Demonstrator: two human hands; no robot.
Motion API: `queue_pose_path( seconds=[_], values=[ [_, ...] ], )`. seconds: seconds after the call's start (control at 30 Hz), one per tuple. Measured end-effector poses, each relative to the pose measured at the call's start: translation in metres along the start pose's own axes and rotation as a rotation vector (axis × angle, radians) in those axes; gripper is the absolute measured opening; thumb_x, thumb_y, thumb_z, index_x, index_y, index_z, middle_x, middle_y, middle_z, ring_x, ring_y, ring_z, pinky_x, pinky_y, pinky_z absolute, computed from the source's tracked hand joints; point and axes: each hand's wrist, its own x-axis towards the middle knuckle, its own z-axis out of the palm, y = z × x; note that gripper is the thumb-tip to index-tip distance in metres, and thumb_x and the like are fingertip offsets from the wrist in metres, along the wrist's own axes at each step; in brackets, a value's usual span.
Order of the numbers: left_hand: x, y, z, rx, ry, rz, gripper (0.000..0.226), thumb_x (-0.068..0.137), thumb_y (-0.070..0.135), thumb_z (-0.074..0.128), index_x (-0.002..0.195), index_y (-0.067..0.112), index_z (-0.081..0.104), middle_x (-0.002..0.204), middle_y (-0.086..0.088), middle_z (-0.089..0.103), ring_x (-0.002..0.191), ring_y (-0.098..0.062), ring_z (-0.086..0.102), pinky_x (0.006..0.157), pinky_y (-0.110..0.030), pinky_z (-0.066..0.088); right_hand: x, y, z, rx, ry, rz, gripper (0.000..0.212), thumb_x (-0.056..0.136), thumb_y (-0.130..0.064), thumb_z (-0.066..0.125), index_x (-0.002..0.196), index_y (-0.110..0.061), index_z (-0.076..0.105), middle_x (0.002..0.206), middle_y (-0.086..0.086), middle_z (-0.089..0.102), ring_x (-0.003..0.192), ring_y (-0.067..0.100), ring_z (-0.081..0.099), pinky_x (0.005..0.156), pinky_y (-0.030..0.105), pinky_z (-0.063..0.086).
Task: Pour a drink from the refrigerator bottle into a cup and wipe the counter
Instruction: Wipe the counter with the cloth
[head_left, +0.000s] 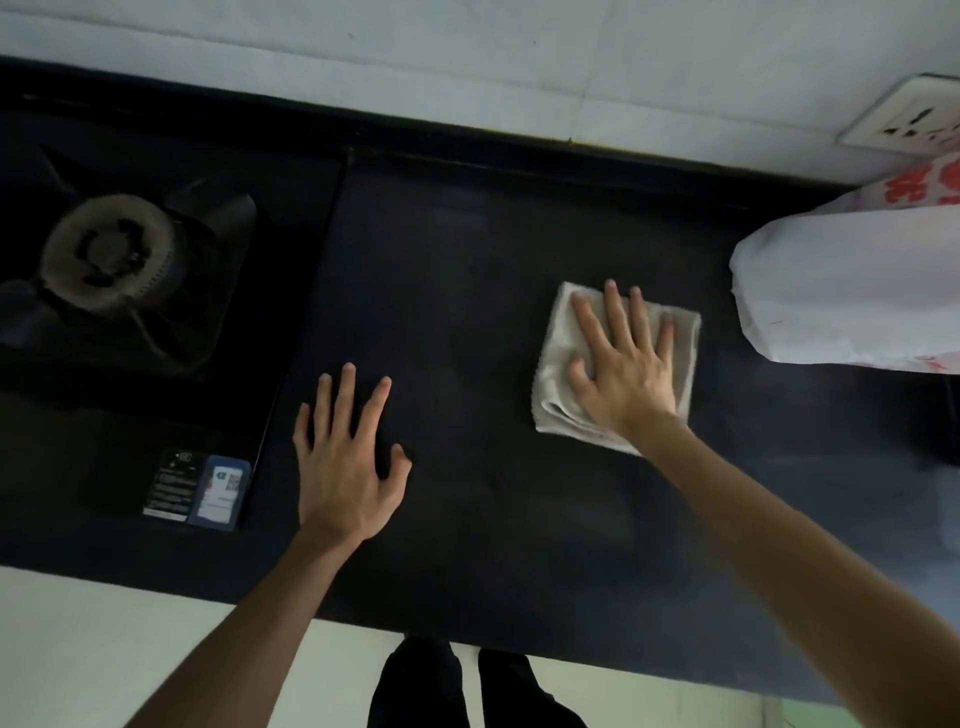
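A folded grey cloth (556, 364) lies flat on the dark counter (467, 270), right of the middle. My right hand (623, 364) presses down on the cloth with its fingers spread across it. To the left, my left hand (345, 462) rests flat on the bare counter, fingers apart, holding nothing. No bottle or cup is in view.
A gas stove (119, 249) with one burner fills the left side, with stickers (200, 491) on its front corner. A white plastic bag (852, 280) with red print sits at the right. A wall socket (914, 119) is above it. The counter's front edge runs below my forearms.
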Motion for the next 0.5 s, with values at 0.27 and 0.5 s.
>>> queue_pose_path(
  seconds=[0.27,0.5],
  values=[
    [-0.001,0.001,0.001,-0.008,0.020,0.006,0.074,0.084,0.047,0.037,0.155,0.027,0.030,0.167,-0.008,0.014,0.155,-0.029,0.006,0.121,-0.056,0.014,0.070,-0.079,0.000,-0.034,0.006,-0.067,0.071,0.093,-0.052,0.018,0.158,-0.027,0.003,0.165,0.009,-0.002,0.151,0.034,-0.006,0.116,0.065,-0.002],
    [-0.002,0.002,-0.001,-0.008,0.030,0.010,0.073,0.085,0.047,0.035,0.154,0.027,0.031,0.166,-0.009,0.015,0.154,-0.031,0.008,0.120,-0.058,0.016,-0.046,-0.072,0.021,0.039,0.010,-0.281,0.069,0.094,-0.051,0.030,0.157,-0.032,0.008,0.166,0.003,0.002,0.152,0.029,-0.006,0.119,0.061,0.000]
  ],
)
